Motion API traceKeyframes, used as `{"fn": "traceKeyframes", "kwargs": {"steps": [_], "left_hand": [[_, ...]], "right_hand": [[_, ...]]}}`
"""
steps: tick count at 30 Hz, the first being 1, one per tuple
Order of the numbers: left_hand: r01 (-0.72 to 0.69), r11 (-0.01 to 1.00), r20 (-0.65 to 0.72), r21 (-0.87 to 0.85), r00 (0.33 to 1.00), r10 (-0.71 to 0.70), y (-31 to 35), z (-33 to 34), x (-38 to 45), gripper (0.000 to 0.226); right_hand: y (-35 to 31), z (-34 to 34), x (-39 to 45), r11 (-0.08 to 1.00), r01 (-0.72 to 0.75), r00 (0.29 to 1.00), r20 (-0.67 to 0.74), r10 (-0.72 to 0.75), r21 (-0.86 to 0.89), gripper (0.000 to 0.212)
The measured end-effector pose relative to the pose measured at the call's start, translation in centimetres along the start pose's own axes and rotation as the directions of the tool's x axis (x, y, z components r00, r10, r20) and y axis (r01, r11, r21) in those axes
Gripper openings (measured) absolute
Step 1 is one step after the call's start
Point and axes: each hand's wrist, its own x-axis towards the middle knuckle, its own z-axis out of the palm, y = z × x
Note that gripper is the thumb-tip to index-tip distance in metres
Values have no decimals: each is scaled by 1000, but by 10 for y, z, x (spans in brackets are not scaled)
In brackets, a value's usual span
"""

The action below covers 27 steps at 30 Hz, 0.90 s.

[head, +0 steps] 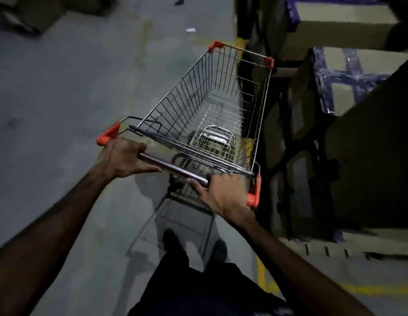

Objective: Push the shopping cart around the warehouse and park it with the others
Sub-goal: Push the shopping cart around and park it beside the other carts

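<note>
Grey concrete floor (61, 92) stretches under a dim warehouse aisle. At the handle bar (173, 168), the left hand (123, 157) wraps its fingers over the left end, while the right hand (223, 195) curls around the right end, beside an orange end cap (254, 195). Ahead of them the wire shopping cart (205, 106) stands on the floor, its basket pointing away. Just to its right, cardboard boxes (362, 156) with blue strapping sit on shelving. Yellow floor lines (263, 273) run beside the person's dark shoes (172, 239).
</note>
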Motion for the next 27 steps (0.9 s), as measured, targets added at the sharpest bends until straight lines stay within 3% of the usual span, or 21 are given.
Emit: {"fn": "traceKeyframes", "kwargs": {"steps": [6, 13, 18, 21, 24, 27], "left_hand": [[177, 980, 4, 95, 984, -178, 53, -12, -91, 83], [342, 932, -113, 123, 938, -329, 133, -13, -194, 78], [543, 837, -167, 66, 833, -527, 211, -17, -240, 71], [657, 752, -122, 57, 752, -648, 254, -20, -262, 81], [753, 641, -17, 149, 650, -760, 291, -25, -274, 99], [816, 532, 55, 225, 535, -843, 317, -31, -285, 104]], "right_hand": [[6, 7, -49, 990, 141, 990, -9, -141, -4, 90], [28, 11, -80, 927, 371, 928, 0, -372, -51, 89], [50, -5, -73, 849, 516, 856, 76, -511, -112, 93], [57, -17, -71, 804, 564, 825, 108, -554, -186, 92], [56, -23, -62, 750, 617, 787, 149, -599, -238, 102], [41, -25, -49, 676, 695, 719, 256, -646, -246, 100]]}}
